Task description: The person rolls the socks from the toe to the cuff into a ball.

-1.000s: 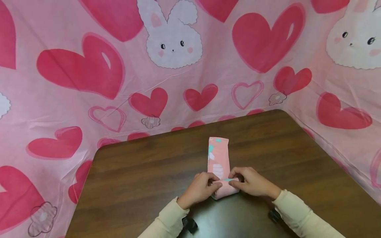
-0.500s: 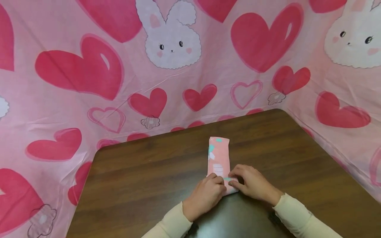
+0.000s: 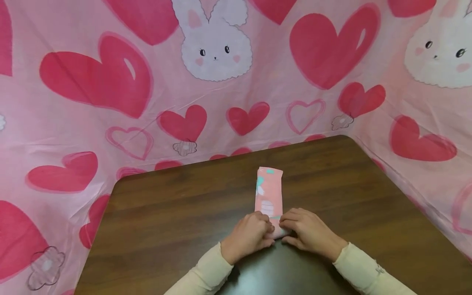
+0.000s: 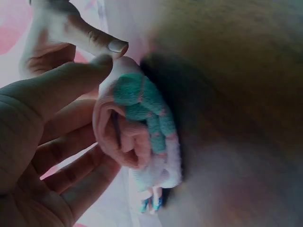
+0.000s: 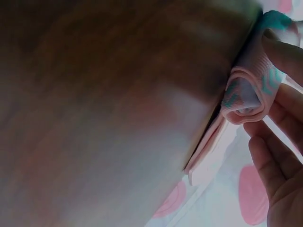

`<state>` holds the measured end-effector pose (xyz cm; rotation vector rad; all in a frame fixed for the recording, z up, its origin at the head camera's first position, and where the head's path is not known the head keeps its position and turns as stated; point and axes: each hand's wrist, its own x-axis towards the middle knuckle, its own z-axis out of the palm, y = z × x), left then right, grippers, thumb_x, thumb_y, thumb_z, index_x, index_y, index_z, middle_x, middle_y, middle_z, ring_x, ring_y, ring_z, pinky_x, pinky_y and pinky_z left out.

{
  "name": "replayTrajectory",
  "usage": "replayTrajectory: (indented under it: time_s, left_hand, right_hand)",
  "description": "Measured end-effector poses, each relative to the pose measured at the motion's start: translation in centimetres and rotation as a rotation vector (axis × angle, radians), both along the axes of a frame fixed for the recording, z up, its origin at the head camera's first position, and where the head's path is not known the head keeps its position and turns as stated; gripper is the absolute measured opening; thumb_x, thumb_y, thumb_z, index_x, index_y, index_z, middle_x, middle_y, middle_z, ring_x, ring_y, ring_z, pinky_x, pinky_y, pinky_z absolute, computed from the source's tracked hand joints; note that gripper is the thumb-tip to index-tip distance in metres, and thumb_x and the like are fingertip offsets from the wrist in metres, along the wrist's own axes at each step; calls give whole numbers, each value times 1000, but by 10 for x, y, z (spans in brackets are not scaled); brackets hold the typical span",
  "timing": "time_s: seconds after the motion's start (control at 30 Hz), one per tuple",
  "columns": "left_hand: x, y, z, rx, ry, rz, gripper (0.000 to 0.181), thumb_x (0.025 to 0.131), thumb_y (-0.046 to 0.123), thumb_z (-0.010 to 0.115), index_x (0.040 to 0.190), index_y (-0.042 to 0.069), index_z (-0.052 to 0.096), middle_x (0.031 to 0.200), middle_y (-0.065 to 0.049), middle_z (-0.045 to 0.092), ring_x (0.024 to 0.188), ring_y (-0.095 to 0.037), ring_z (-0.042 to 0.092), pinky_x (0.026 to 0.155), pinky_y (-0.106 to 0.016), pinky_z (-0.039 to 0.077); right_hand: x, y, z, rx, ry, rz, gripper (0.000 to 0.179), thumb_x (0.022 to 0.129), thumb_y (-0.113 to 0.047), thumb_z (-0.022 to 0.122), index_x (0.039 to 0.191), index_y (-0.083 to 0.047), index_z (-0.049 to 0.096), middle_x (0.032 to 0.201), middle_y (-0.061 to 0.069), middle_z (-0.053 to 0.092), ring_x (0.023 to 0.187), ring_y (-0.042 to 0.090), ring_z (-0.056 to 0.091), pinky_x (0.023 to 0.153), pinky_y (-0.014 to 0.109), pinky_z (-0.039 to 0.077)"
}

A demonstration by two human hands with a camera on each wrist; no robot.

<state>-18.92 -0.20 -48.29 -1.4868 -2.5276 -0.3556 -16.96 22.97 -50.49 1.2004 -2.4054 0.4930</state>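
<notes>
A pink knit sock (image 3: 271,188) with teal and white patterns lies lengthwise on the table, its far part flat and its near end rolled up. My left hand (image 3: 248,234) holds the left side of the roll, fingers bent over it and thumb at the near edge. From the right, my right hand (image 3: 311,232) holds the other side between thumb and fingers. Coiled layers show at the end of the roll (image 4: 137,118) in the left wrist view. The right wrist view shows the opposite spiral end (image 5: 246,99), with the flat layers trailing beyond it. Fingers hide part of the roll.
The dark brown wooden table (image 3: 177,213) extends around the sock on all sides. Behind it and at both sides hangs a pink cloth (image 3: 217,94) printed with red hearts and white rabbits, close along the table's far edge.
My left hand reached rightward over the roll, then drew back to its left side. My right thumb has shifted from the roll's top to its near edge. The flat far part looks much the same.
</notes>
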Motion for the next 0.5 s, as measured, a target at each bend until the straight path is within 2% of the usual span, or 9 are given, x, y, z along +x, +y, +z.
replayTrajectory:
  time_s: [0.13, 0.3, 0.4, 0.5]
  left_hand:
    - [5, 3, -2, -34, 59, 32, 35, 64, 39, 95, 79, 20, 70, 82, 11, 59, 75, -7, 53, 67, -16, 48]
    - [12, 7, -7, -65, 140, 87, 53, 56, 33, 100, 90, 13, 65, 89, 3, 55, 79, -13, 54, 64, -19, 50]
    - [11, 11, -8, -65, 179, 115, 53, 56, 24, 100, 91, 11, 62, 86, 1, 52, 76, -14, 54, 57, -19, 49]
    - [6, 14, -6, -67, 177, 136, 49, 56, 20, 97, 89, 10, 61, 84, 1, 51, 73, -13, 53, 55, -20, 48]
  right_hand:
    - [1, 1, -1, 3, 15, -35, 41, 65, -33, 95, 91, -11, 71, 96, -6, 65, 86, 14, 59, 76, 36, 52]
    - [3, -5, -2, 50, 54, -82, 47, 62, -40, 95, 87, -11, 67, 91, -4, 62, 79, 15, 58, 74, 37, 52]
    - [3, -11, 1, 96, 84, -124, 47, 62, -38, 95, 81, -12, 61, 81, -4, 58, 70, 14, 53, 67, 35, 50]
    - [1, -17, 5, 134, 84, -175, 44, 64, -32, 93, 77, -13, 56, 74, -4, 52, 64, 14, 48, 61, 34, 48]
